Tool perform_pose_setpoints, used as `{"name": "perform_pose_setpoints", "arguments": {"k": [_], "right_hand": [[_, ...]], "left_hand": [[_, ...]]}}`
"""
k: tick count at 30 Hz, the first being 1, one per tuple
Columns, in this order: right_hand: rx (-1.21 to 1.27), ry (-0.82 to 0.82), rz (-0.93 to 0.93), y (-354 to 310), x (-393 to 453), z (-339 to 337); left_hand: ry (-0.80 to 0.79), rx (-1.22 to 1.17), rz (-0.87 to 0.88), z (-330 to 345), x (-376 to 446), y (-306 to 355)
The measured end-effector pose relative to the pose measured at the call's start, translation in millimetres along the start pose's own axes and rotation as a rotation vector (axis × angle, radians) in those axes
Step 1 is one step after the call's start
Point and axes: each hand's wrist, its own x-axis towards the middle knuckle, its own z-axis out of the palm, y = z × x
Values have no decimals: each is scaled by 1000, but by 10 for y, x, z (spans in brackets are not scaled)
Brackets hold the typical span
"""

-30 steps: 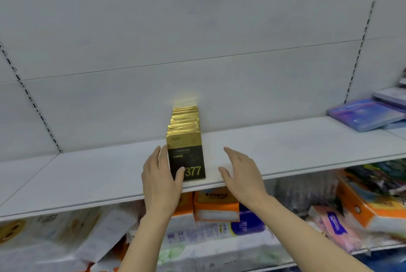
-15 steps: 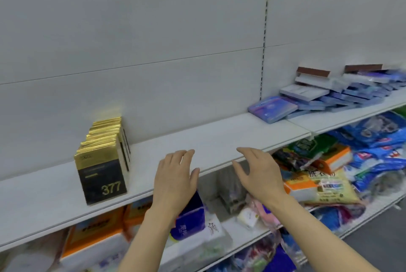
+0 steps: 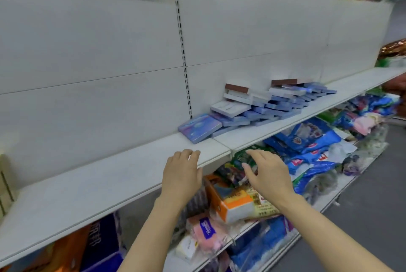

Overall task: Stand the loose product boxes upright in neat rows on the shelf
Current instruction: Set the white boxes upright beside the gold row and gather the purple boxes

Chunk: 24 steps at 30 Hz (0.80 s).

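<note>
1. The loose product boxes lie flat in a slumped, overlapping heap on the white shelf, up and to the right of both sets of fingers and well apart from them. None of the boxes in the heap stands upright yet.

2. The nearest of them, a blue box, lies face up at the heap's near end, just beyond the fingertips and slightly to their right. The heap's long axis runs along the shelf, away to the right and back toward the rear panel.

3. The left hand hovers at the shelf's front lip, fingers loosely bent and holding nothing; its fingertips are over the shelf edge, and I cannot tell if they touch it.

4. The right hand is in the air in front of the shelf and a little below its lip, fingers spread and relaxed, empty as well. The blue box sits ahead of the gap between the two hands; neither is clearly the nearer, but I judge the rest of the heap lies on the right hand's side.

5. The coming move looks like a reach forward and rightward to the blue box, then tipping it onto an edge.

6. Below the fingers, a lower shelf holds packaged goods, among them an orange-and-white pack and blue bags.
</note>
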Motion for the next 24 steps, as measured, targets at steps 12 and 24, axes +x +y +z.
{"name": "perform_pose_setpoints", "arguments": {"k": [12,24], "right_hand": [[-52,100,58,1547,444,-75],[-84,92,39,2871,1338,556]], "left_hand": [[-16,-37,68,600,1199,1133],[-9,-160,-195,1162,3036,1347]]}}
